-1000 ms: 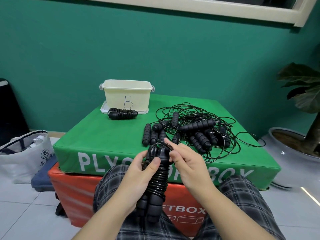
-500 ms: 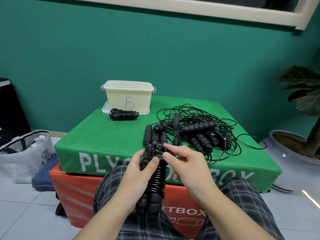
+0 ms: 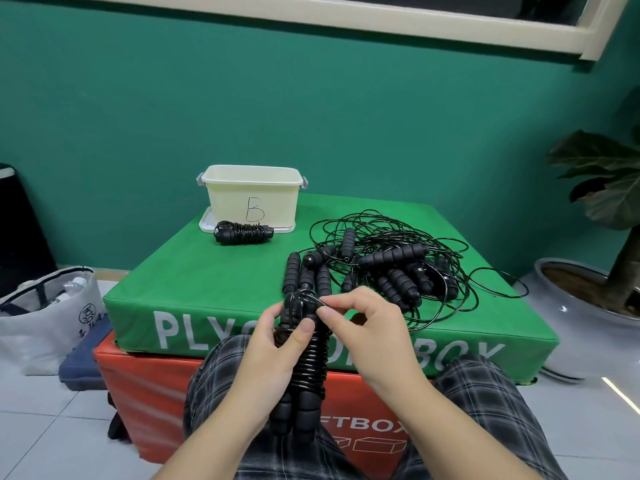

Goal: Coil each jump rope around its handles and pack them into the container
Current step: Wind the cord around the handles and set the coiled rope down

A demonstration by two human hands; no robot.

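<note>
left hand [image 3: 266, 355] gripping black foam-handled coiled jump rope [image 3: 304, 362] | right hand [image 3: 363, 327] pinching its thin black cord end [image 3: 311, 298] | cream plastic container [image 3: 251, 199] way back

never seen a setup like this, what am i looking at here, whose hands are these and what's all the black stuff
There is no machine here. One camera worn on a person's head looks forward and down at their own two bare hands.

The left hand grips a pair of black foam handles with black cord coiled around them. The right hand pinches the loose end of that cord near the top of the bundle.

Ahead is a green padded box stacked on an orange one. On the green box lie a tangled pile of uncoiled black jump ropes, one finished coiled rope, and a cream plastic container marked B, standing behind the finished rope.
</note>
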